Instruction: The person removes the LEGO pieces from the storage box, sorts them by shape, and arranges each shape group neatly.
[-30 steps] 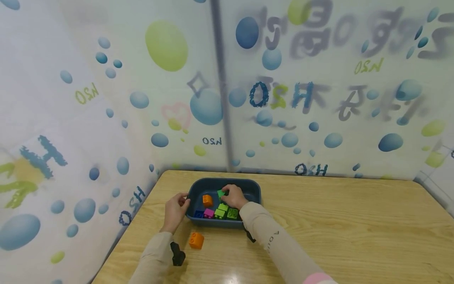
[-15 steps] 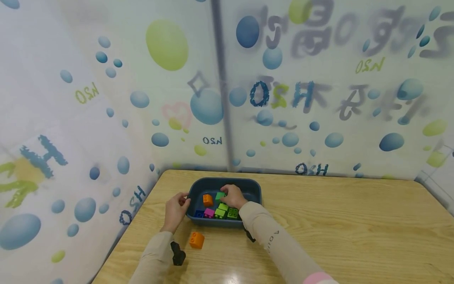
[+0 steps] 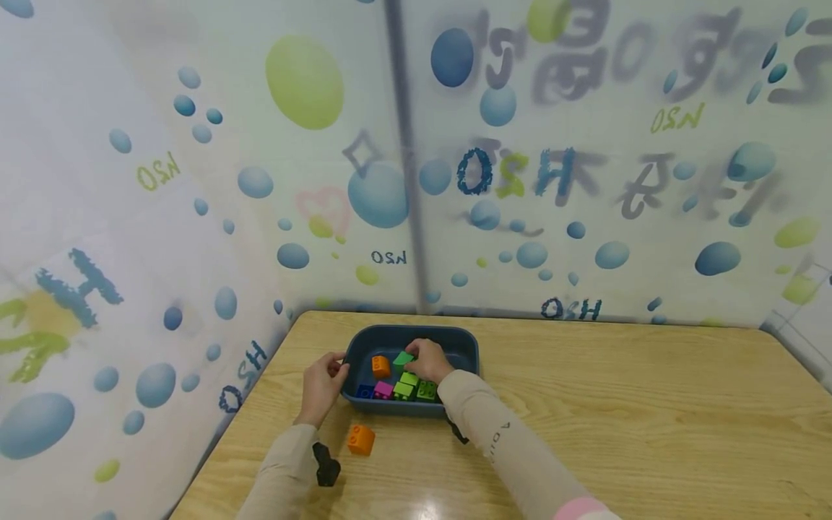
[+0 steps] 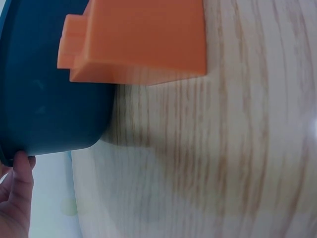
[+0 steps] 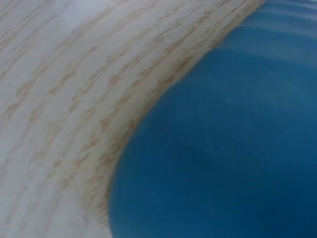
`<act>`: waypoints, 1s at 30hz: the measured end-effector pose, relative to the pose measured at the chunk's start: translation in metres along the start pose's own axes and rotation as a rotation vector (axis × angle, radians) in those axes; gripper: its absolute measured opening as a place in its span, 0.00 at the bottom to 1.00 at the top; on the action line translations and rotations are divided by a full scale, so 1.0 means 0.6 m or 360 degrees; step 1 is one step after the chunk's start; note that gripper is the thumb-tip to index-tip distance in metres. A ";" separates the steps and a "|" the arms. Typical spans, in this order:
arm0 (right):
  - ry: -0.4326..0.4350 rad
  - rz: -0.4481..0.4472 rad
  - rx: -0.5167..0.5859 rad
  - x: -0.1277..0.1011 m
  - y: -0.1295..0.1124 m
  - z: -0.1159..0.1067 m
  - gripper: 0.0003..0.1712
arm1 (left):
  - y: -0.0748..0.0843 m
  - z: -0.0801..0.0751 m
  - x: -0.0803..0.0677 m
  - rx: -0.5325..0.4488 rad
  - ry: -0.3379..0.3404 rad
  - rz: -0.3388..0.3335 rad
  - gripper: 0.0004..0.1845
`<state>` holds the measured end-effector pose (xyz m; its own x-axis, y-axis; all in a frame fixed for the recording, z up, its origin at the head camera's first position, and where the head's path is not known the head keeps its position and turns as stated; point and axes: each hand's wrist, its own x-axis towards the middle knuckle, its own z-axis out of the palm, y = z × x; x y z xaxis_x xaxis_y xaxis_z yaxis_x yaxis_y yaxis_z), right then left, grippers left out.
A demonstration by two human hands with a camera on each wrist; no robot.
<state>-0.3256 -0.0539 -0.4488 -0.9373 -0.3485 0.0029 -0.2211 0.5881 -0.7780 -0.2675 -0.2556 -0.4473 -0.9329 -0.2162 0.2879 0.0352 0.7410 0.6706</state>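
A dark blue bin (image 3: 406,409) stands on the table with several toy building blocks inside. At its left end, my left hand (image 3: 318,390) pinches the rim between thumb and fingers; the left wrist view shows fingers (image 4: 22,178) at the bin's corner. My right hand (image 3: 429,361) reaches in and pinches a green block (image 3: 401,359) at the middle of the bin. Left of that block lies an orange block (image 3: 380,367). Along the front inner wall are a magenta block (image 3: 383,391), a navy block (image 3: 365,392) and lime green blocks (image 3: 404,391). The right wrist view holds only the bin's outer wall (image 5: 213,148).
Another orange block (image 3: 360,440) sits on the wooden table (image 3: 617,419) in front of the bin, near my left wrist. Behind the table hangs a patterned curtain wall (image 3: 572,238). A black strap piece (image 3: 326,466) sticks out from my left sleeve.
The green block has turned and shifted slightly left and down between my right fingers. My left hand stays at the rim, and the bin has not moved.
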 end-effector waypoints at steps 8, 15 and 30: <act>0.0002 0.0026 0.0025 -0.009 -0.007 -0.003 0.14 | -0.001 0.002 -0.004 0.0003 0.0014 -0.0007 0.11; 0.0045 -0.0033 0.0078 -0.011 -0.004 -0.006 0.13 | 0.003 0.000 -0.002 -0.0002 0.0011 0.0009 0.11; 0.0000 -0.0137 0.0146 -0.023 -0.024 -0.016 0.14 | -0.001 0.002 0.001 -0.0015 -0.0010 -0.0003 0.11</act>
<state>-0.3119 -0.0508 -0.4315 -0.9159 -0.3949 0.0720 -0.2750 0.4867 -0.8291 -0.2685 -0.2556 -0.4484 -0.9353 -0.2135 0.2823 0.0368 0.7347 0.6774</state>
